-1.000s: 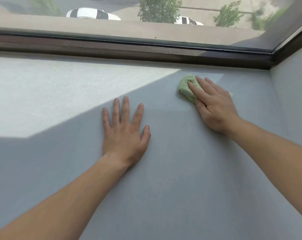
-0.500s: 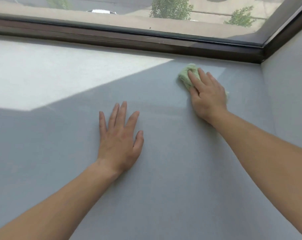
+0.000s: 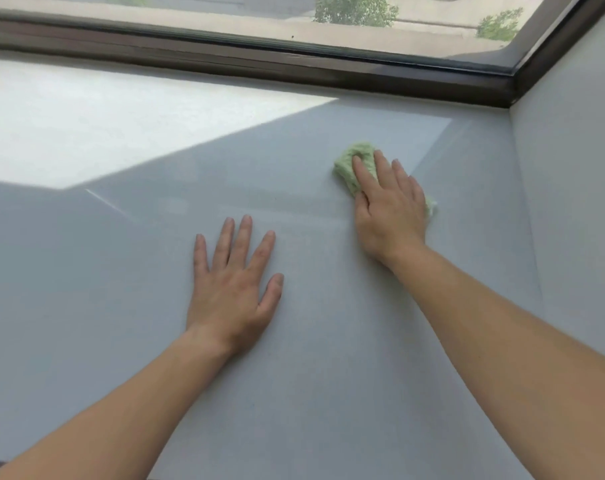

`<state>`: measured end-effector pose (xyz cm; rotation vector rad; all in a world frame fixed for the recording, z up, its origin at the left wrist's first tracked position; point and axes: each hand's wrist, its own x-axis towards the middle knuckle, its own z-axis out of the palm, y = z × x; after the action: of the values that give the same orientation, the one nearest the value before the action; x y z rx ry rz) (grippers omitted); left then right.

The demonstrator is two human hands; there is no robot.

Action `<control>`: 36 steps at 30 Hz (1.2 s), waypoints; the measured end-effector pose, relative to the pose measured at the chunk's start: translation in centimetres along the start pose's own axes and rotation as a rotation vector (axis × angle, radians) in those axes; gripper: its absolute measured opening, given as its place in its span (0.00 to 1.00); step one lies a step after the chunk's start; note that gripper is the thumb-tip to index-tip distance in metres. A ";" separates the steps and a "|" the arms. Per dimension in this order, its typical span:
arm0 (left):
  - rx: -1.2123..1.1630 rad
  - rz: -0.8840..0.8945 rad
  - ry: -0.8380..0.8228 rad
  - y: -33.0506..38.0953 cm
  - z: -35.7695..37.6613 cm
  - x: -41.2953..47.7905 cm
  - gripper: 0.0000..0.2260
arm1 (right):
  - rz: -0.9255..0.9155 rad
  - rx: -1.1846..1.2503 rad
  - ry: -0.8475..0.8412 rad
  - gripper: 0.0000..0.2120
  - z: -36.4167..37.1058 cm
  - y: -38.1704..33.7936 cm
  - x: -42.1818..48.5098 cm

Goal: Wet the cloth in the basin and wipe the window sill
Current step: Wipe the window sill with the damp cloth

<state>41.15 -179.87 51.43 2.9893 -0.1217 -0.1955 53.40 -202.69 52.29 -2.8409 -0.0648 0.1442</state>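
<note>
Left hand (image 3: 233,282) flat, palm down, fingers spread on window sill (image 3: 294,393), holding nothing, arm reaching in from lower left. Right hand (image 3: 389,209) palm down, fingers extended, pressing green cloth (image 3: 351,166) onto sill; not closed around it. Cloth sticks out past fingertips and a bit at hand's right edge. Side wall (image 3: 571,202) near right, dark window frame (image 3: 294,64) beyond cloth. Open sill to left, part sunlit.

Cloth (image 3: 353,164) on sill (image 3: 294,393), under right hand (image 3: 391,209)

pale green cloth (image 3: 349,168), light grey sill (image 3: 121,271), dark brown window frame (image 3: 259,60)
</note>
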 end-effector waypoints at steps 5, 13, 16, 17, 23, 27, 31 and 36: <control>-0.038 0.008 0.016 0.0 0.1 0.1 0.28 | -0.223 -0.012 0.007 0.29 2.4 -3.3 -11.1; -0.168 0.036 0.070 0.1 -0.1 -0.4 0.28 | -0.040 -0.003 -0.030 0.26 1.0 0.3 -11.1; -0.226 0.079 0.163 0.3 -0.2 -1.2 0.22 | -0.030 -0.003 0.041 0.28 2.6 -2.8 -16.4; -0.221 0.086 0.188 0.4 -0.2 -1.7 0.20 | -0.116 -0.008 0.031 0.28 3.1 -3.3 -19.0; -0.201 0.166 0.106 1.3 0.4 -7.7 0.25 | -0.305 -0.069 -0.075 0.27 2.0 2.2 -24.9; -0.159 0.164 0.042 1.8 1.2 -9.1 0.29 | 0.157 -0.015 0.079 0.27 2.4 0.5 -25.2; -0.124 0.148 0.041 2.2 1.1 -9.2 0.31 | -0.118 -0.067 0.004 0.29 4.1 -2.3 -30.9; -0.127 0.135 0.003 2.4 0.9 -9.2 0.29 | -0.197 -0.057 -0.046 0.26 2.1 3.6 -31.0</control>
<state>31.73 -181.55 52.02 2.8423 -0.2987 -0.1763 22.49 -207.33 52.06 -2.8667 -0.3630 0.1680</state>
